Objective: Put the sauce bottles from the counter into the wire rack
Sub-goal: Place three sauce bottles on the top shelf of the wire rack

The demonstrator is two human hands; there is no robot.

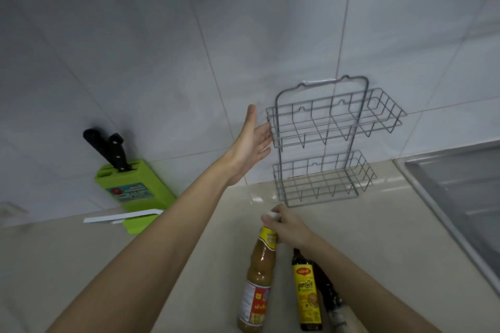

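A grey two-tier wire rack (324,140) stands on the counter against the tiled wall, both tiers empty. My left hand (250,143) is open, its fingertips touching the left end of the upper tier. My right hand (286,225) is closed around the white cap of a tall bottle of light-brown sauce (258,278) that stands on the counter. Beside it stands a dark sauce bottle with a yellow label (307,294), its top hidden behind my right forearm. A third dark bottle (328,294) is just behind that one, partly hidden.
A green knife block (135,186) with black-handled knives leans at the back left, a white blade (121,217) lying at its foot. A steel sink (460,189) fills the right side. The beige counter (351,230) runs between them.
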